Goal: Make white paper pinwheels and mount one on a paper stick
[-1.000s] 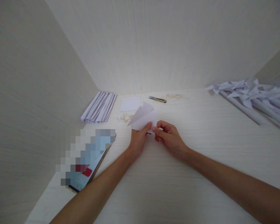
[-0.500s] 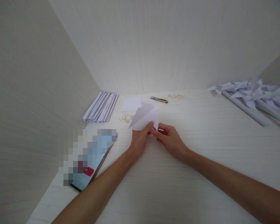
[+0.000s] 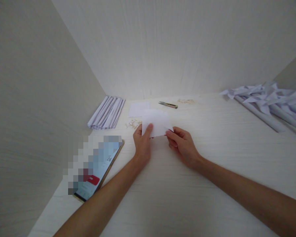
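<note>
A small white square of paper (image 3: 156,122) is held up just above the pale table (image 3: 187,197), near its middle. My left hand (image 3: 142,144) pinches the paper's lower left corner with the thumb on top. My right hand (image 3: 183,146) grips the lower right edge between fingers and thumb. The sheet now looks flat and unfolded. Behind it another white paper square (image 3: 138,109) lies flat on the table.
A bundle of rolled white paper sticks (image 3: 106,112) lies at the back left. Small snips (image 3: 168,105) rest near the back wall. Paper pinwheels on sticks (image 3: 268,98) are heaped at the right. A phone (image 3: 96,171) lies at the left. Pale scraps (image 3: 132,124) sit beside the paper.
The paper was folded into a triangle a second ago; it now is opened out flat. My hands have moved apart to its two lower corners.
</note>
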Motion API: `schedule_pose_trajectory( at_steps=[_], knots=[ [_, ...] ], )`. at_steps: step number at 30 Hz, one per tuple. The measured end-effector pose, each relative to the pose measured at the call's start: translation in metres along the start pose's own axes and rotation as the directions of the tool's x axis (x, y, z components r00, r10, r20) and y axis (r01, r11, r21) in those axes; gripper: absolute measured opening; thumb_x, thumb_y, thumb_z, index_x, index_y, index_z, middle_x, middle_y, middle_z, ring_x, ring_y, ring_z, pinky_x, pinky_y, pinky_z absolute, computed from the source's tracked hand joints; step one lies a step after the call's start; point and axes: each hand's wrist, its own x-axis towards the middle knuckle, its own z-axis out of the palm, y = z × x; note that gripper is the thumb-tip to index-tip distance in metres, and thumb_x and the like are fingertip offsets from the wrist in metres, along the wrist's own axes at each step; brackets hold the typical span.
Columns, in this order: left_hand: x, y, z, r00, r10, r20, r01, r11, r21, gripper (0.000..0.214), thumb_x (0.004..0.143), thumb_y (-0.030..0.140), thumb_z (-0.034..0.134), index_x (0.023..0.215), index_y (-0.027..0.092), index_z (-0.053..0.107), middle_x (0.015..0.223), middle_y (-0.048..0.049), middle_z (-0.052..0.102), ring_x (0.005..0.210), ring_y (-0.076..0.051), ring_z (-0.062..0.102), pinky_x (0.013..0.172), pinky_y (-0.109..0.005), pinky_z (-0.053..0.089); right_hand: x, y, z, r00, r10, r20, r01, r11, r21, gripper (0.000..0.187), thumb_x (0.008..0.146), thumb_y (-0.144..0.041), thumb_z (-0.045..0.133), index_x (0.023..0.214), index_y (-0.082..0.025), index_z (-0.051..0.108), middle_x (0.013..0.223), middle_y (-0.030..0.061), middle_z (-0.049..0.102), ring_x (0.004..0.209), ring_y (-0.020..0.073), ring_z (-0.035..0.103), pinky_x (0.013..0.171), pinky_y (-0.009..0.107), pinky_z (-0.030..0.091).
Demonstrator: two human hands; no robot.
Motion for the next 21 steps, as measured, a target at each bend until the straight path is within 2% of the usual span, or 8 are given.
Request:
schedule_pose_trajectory(
  at_steps=[5, 9, 14, 17, 21],
  knots=[
    [-0.001, -0.002, 0.001, 0.996, -0.004, 0.088, 0.0, 0.999, 0.053, 0.011, 0.06, 0.023, 0.066, 0.063, 0.015, 0.061, 0.061, 0.0029, 0.06, 0.056, -0.008, 0.049, 0.054, -0.02, 0.038, 0.003, -0.01, 0.001, 0.992, -0.031, -0.125, 0.051, 0.987, 0.154, 0.022, 0.059, -0.019, 0.064, 0.051, -0.016, 0.044, 0.039, -0.0101, 0.034, 0.032, -0.0001, 0.022, 0.031, 0.015, 0.013],
    [-0.005, 0.0, 0.004, 0.991, -0.071, 0.116, 0.063, 0.996, 0.07, 0.015, 0.057, 0.025, 0.067, 0.066, 0.014, 0.064, 0.066, -0.0005, 0.064, 0.061, -0.011, 0.054, 0.059, -0.024, 0.041, 0.003, -0.012, 0.0, 0.989, -0.072, -0.129, 0.091, 0.984, 0.153, 0.022, 0.06, -0.019, 0.063, 0.051, -0.017, 0.043, 0.036, -0.0102, 0.033, 0.031, 0.0004, 0.023, 0.03, 0.014, 0.013],
    [-0.009, 0.003, 0.006, 0.984, -0.117, 0.132, 0.091, 0.978, 0.186, 0.02, 0.052, 0.024, 0.071, 0.068, 0.012, 0.065, 0.072, -0.0048, 0.067, 0.068, -0.015, 0.058, 0.066, -0.027, 0.044, 0.004, -0.011, -0.001, 0.986, -0.098, -0.135, 0.118, 0.983, 0.142, 0.028, 0.061, -0.021, 0.063, 0.048, -0.018, 0.038, 0.036, -0.0105, 0.031, 0.03, 0.0008, 0.023, 0.03, 0.016, 0.014],
    [-0.008, 0.003, 0.005, 0.987, -0.097, 0.124, 0.08, 0.988, 0.132, 0.021, 0.053, 0.024, 0.071, 0.069, 0.012, 0.065, 0.073, -0.0052, 0.067, 0.07, -0.016, 0.059, 0.068, -0.028, 0.045, 0.004, -0.007, -0.001, 0.996, -0.058, -0.064, 0.063, 0.995, 0.077, 0.025, 0.061, -0.025, 0.063, 0.05, -0.018, 0.042, 0.035, -0.0102, 0.033, 0.031, 0.0015, 0.025, 0.031, 0.017, 0.015],
    [-0.007, 0.002, 0.004, 0.99, -0.074, 0.117, 0.074, 0.997, 0.002, 0.021, 0.055, 0.023, 0.069, 0.072, 0.013, 0.064, 0.072, -0.0032, 0.066, 0.068, -0.014, 0.058, 0.066, -0.026, 0.044, 0.003, -0.002, -0.002, 0.995, -0.013, 0.094, 0.026, 0.99, -0.141, 0.022, 0.065, -0.031, 0.061, 0.053, -0.016, 0.051, 0.036, -0.0077, 0.039, 0.033, 0.003, 0.032, 0.034, 0.018, 0.02]
  ],
)
